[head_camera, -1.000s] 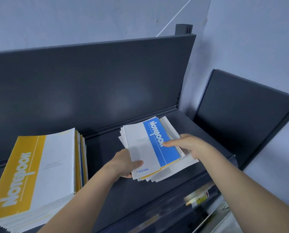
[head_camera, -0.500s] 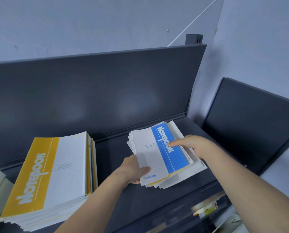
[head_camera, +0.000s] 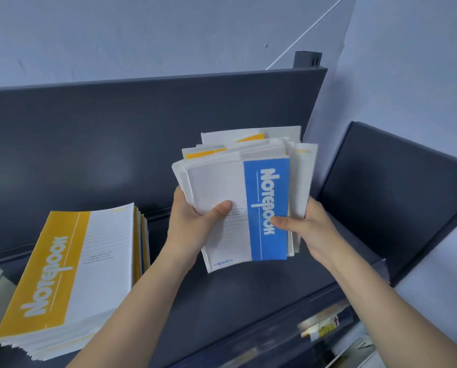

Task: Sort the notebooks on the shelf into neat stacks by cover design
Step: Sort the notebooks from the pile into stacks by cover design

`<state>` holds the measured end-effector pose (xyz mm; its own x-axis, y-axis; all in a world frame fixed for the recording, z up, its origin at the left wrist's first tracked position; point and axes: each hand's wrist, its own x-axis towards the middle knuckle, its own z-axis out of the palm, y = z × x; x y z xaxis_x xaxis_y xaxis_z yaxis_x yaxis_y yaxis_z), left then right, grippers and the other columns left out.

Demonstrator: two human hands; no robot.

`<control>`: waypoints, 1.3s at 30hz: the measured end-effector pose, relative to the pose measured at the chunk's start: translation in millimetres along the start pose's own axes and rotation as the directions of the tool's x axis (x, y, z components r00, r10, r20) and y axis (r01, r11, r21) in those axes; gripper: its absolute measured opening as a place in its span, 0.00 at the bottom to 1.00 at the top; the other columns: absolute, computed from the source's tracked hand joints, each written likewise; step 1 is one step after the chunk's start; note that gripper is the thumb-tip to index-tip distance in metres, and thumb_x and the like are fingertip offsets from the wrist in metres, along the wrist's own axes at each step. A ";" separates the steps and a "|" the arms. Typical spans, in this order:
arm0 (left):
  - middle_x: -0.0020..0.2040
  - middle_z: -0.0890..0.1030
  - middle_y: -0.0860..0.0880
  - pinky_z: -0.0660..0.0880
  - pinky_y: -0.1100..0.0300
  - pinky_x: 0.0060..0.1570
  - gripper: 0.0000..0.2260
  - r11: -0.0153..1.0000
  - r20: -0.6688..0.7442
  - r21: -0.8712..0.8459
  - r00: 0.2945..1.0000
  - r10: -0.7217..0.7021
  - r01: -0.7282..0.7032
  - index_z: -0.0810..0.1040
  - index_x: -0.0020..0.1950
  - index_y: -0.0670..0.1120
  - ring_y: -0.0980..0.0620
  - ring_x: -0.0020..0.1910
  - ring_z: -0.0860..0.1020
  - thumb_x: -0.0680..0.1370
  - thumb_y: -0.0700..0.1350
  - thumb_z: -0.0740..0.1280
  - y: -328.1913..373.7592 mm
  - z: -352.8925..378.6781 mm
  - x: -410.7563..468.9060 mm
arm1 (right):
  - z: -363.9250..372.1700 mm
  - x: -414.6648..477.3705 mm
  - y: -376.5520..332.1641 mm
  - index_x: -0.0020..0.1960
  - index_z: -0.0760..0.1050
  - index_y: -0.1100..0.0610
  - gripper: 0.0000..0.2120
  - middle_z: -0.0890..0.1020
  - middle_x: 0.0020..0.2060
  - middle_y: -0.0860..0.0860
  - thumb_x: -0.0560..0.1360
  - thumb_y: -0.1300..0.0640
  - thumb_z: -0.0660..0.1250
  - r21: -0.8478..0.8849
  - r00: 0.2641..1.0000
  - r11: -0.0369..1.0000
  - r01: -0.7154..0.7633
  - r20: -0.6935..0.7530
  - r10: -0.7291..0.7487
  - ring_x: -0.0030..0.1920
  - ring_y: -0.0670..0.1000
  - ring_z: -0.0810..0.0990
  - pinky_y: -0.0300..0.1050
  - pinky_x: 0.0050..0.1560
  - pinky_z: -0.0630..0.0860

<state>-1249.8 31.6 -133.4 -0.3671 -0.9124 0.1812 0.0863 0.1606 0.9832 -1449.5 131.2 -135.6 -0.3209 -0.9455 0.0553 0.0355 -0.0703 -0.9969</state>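
Well off to the left of my left hand, a tall stack of yellow notebooks (head_camera: 70,274) lies flat on the shelf (head_camera: 248,301). My left hand (head_camera: 192,224) holds the left side of a messy bundle (head_camera: 248,144), with the thumb on the front and the fingers curled behind. The bundle is up in the air between my two hands, clear of the shelf, and it is tilted so the covers face me. On top is a blue notebook (head_camera: 265,203). Behind it, yellow corners poke out at the top, so the colours are mixed. My right hand (head_camera: 309,227) grips the right side, with the thumb on the blue stripe and the fingers round the back.

I think I am at the sorting step, going through this bundle to pull the colours apart. Next I should slide the blue one off the top with my right hand and lay it on the bare shelf below my hands to start a blue pile. The yellow ones should go over to the stack on the left. My left hand needs a tight hold, or the loose books may slip and fan out.
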 end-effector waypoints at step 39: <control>0.61 0.78 0.56 0.73 0.51 0.63 0.36 0.985 0.133 0.173 0.991 -0.027 0.003 0.69 0.66 0.53 0.58 0.61 0.76 0.61 0.46 0.79 -16.4 1.1 -21.4 | 16.0 -23.1 -32.9 0.71 0.62 0.42 0.46 0.71 0.68 0.40 0.60 0.64 0.80 -0.410 0.997 0.911 -0.048 0.028 0.066 0.69 0.44 0.68 0.48 0.67 0.68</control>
<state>-1244.3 49.0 -153.4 -0.4889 -0.8583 0.1560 -0.0764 0.2203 0.9724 -1428.1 150.2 -103.2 -0.2914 -0.9566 -0.0087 -0.3405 0.1122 -0.9335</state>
